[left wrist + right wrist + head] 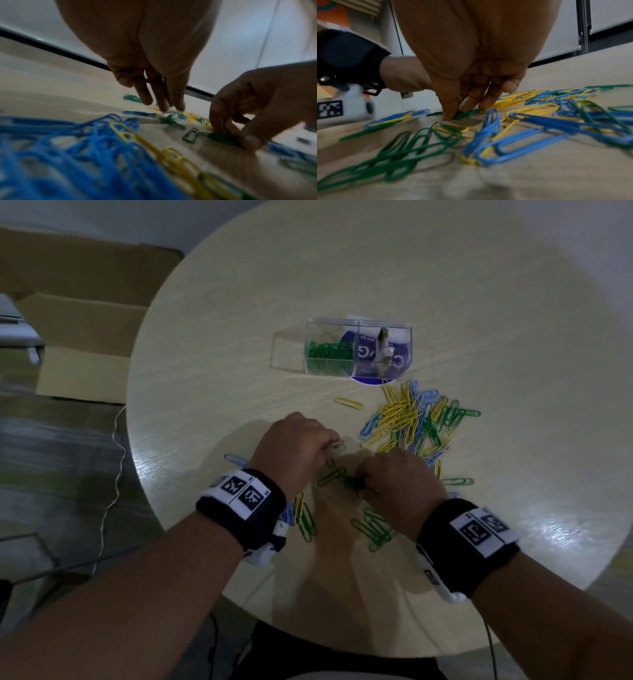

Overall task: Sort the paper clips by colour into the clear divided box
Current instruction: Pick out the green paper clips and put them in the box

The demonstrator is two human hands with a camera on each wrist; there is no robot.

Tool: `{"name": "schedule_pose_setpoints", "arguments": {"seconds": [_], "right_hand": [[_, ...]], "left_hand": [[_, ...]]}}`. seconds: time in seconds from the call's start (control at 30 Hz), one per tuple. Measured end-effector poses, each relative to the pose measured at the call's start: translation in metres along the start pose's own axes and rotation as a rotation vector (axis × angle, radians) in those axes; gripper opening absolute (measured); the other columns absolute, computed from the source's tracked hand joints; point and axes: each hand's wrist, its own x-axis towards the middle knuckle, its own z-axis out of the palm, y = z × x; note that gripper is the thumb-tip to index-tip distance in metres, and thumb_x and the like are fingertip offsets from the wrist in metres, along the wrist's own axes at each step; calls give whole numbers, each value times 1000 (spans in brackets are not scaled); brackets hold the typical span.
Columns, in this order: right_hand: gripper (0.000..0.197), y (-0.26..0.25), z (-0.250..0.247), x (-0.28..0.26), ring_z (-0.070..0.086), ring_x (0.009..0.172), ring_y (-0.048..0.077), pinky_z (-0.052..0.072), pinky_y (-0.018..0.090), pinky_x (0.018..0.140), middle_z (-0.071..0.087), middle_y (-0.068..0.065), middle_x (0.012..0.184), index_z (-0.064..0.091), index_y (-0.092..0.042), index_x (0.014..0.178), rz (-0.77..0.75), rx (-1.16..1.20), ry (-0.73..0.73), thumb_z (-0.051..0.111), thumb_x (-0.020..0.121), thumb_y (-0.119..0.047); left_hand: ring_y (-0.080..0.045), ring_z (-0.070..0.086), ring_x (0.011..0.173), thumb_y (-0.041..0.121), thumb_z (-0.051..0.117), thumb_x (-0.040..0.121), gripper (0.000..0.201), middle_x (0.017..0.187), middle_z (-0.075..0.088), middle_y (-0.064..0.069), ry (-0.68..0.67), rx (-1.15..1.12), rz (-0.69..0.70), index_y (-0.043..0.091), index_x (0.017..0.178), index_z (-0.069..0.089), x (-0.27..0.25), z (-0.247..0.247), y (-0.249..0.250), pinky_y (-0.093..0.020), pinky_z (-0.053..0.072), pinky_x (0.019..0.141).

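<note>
While the table (239, 354) carries everything, the box (329, 350) stands well ahead of both hands, green clips already in its left compartment, and the mixed heap (414, 419) lies ahead of the right hand (400, 477). That hand pinches a small bunch of green clips (461, 115) on the tabletop between the two hands, their length running towards the left hand (296, 446), whose extended fingers (163, 97) reach down just above the clips, grasping nothing.
</note>
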Motion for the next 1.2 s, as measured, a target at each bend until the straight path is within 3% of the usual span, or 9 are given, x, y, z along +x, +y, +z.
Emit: {"name": "schedule_pose_setpoints", "arguments": {"seconds": [0.17, 0.3, 0.4, 0.47, 0.63, 0.77, 0.9, 1.03, 1.2], "right_hand": [[20, -3, 6, 0, 52, 90, 34, 48, 41, 75, 56, 9, 93, 67, -19, 93, 11, -70, -4, 63, 76, -29], [16, -11, 6, -2, 56, 77, 35, 49, 41, 63, 61, 9, 75, 63, -14, 77, 5, -151, -5, 69, 65, -22], [16, -12, 8, -3, 57, 70, 34, 49, 40, 58, 60, 9, 67, 60, -14, 71, 1, -157, -15, 70, 59, -19], [14, -12, 5, -1, 57, 76, 35, 50, 41, 63, 62, 10, 73, 61, -13, 74, 35, -115, -33, 66, 63, -20], [22, -14, 3, 0, 49, 97, 34, 43, 41, 76, 57, 10, 99, 60, -15, 99, 47, -126, -63, 54, 79, -21], [15, -20, 1, -1, 54, 77, 34, 41, 37, 59, 62, 8, 76, 62, -14, 82, -50, -219, -54, 63, 66, -15], [19, -17, 4, -7, 55, 63, 29, 41, 33, 50, 58, 2, 61, 64, -21, 77, -80, -206, -8, 69, 59, -18], [8, -8, -27, -3, 61, 71, 31, 50, 37, 57, 65, 3, 67, 65, -21, 77, -8, 103, 193, 62, 70, -23], [9, 6, -84, 43, 65, 66, 7, 49, 23, 63, 70, -6, 74, 65, -22, 80, 218, 593, 373, 73, 76, -20]], "left_hand": [[-32, 58, 81, 21, 76, 79, 14, 90, 67, -5, -99, 192, 212, 14, 92, 75, -7, 1, -12, -39, 49, 64], [-31, 57, 73, 22, 71, 85, 8, 83, 63, -5, -100, 220, 269, 14, 83, 71, -14, -4, -17, -38, 45, 62], [-29, 59, 81, 21, 73, 84, 17, 92, 64, -3, -142, 276, 313, 17, 100, 71, -19, -5, -23, -38, 46, 67], [-28, 58, 83, 19, 76, 79, 25, 92, 64, -2, -172, 334, 316, 20, 104, 71, -20, -6, -26, -37, 46, 68], [-28, 51, 82, 19, 74, 77, 8, 86, 56, -3, -217, 410, 298, 19, 81, 67, -8, -15, -14, -38, 41, 62], [-28, 52, 82, 10, 77, 73, 18, 89, 58, -7, -286, 445, 257, 15, 82, 61, -4, -19, -7, -38, 42, 64], [-29, 52, 93, 3, 52, 90, 17, 100, 58, -9, -405, 429, 228, 14, 102, 55, -7, -18, -2, -37, 39, 77], [-27, 56, 91, 17, 52, 95, 9, 101, 57, -5, -229, 15, -12, 17, 103, 57, 7, -34, -8, -36, 40, 74], [-14, 65, 70, 20, 69, 86, 5, 80, 68, 4, 193, -395, -353, 21, 88, 64, 58, -65, -17, -26, 50, 68]]}}
